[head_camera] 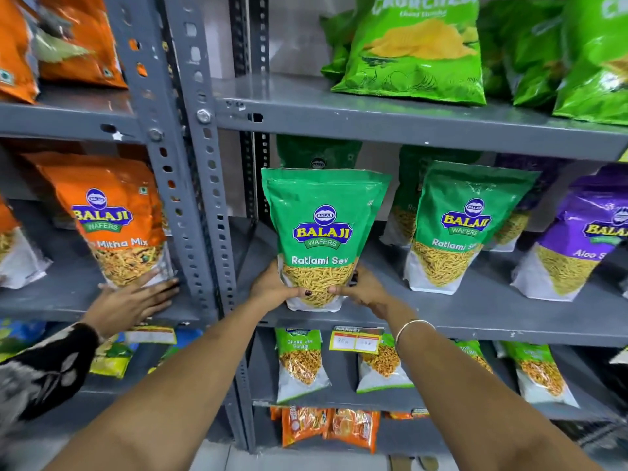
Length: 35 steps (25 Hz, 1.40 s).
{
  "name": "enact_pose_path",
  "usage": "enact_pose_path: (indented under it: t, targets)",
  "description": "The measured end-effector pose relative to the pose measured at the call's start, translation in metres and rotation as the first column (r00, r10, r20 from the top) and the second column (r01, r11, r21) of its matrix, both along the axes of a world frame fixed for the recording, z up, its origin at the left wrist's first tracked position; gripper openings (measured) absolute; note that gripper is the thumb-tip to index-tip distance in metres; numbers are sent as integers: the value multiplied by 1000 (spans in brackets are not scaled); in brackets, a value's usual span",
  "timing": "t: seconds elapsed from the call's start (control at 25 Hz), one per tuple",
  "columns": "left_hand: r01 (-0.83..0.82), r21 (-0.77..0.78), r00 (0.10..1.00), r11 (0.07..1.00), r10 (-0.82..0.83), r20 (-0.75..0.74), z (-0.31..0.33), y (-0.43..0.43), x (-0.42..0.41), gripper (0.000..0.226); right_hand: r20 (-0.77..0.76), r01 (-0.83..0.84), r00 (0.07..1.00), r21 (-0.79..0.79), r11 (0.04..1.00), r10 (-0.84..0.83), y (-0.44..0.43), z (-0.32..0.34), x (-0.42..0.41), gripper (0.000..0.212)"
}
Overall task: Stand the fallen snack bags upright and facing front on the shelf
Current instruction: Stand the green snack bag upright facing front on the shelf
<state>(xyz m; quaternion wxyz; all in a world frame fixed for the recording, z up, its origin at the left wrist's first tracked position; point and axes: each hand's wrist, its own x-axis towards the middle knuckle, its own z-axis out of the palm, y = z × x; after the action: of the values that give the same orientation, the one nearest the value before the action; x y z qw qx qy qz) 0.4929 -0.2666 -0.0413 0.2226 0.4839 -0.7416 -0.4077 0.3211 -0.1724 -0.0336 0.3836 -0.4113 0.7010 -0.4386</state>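
Sev bag (321, 232) stands upright, label forward, at the middle shelf's (475, 311) front edge. Left hand (272, 287) and right hand (365, 288) clasp its lower sides, thumbs pressed on the front.

A grey metal shelf (475, 311) carries upright snack pouches: a green Ratlami Sev bag (323, 232) at its front edge, a second green bag (458, 229) to its right, then a purple bag (577, 243) (label partly cut off).
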Motion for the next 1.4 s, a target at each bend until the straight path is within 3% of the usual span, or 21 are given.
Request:
enact_pose_path:
  t: [0.76, 0.88, 0.96, 1.0, 1.04, 1.12, 1.16, 1.24, 1.32, 1.4]
  targets:
    - [21, 45, 999, 999, -20, -29, -8, 10, 5, 78, -68, -3, 998, 32, 999, 6, 13, -6, 3, 73]
    - [50, 78, 998, 996, -47, -34, -7, 10, 7, 86, -35, -38, 999, 21, 999, 39, 12, -7, 2, 76]
    - [68, 12, 996, 998, -68, 51, -8, 17, 9, 103, -40, -59, 997, 55, 997, 61, 14, -5, -3, 82]
    - [39, -122, 991, 992, -22, 132, -8, 23, 10, 111, -52, -51, 997, 87, 995, 55, 17, -3, -8, 86]
    - [-6, -315, 985, 949, 60, 164, -9, 30, 12, 112, -73, -22, 997, 109, 994, 30, 20, -3, -16, 89]
    - [-71, -670, 982, 739, 168, 82, -14, 45, 13, 94, -108, 57, 993, 136, 989, -43, 33, 0, -40, 92]
    - [-34, -776, 989, 630, 131, 64, -18, 52, 9, 83, -132, 98, 988, 157, 983, -77, 42, 2, -56, 91]
    - [169, -876, 984, 453, -31, 174, -28, 68, -10, 72, -211, 181, 969, 242, 953, -131, 64, 4, -91, 85]
    - [350, -875, 937, 334, -142, 320, -27, 83, -46, 71, -243, 270, 949, 292, 917, -202, 84, 4, -133, 82]
    - [403, -840, 915, 365, -183, 359, -9, 94, -96, 71, -299, 348, 918, 292, 891, -261, 97, 5, -172, 94]
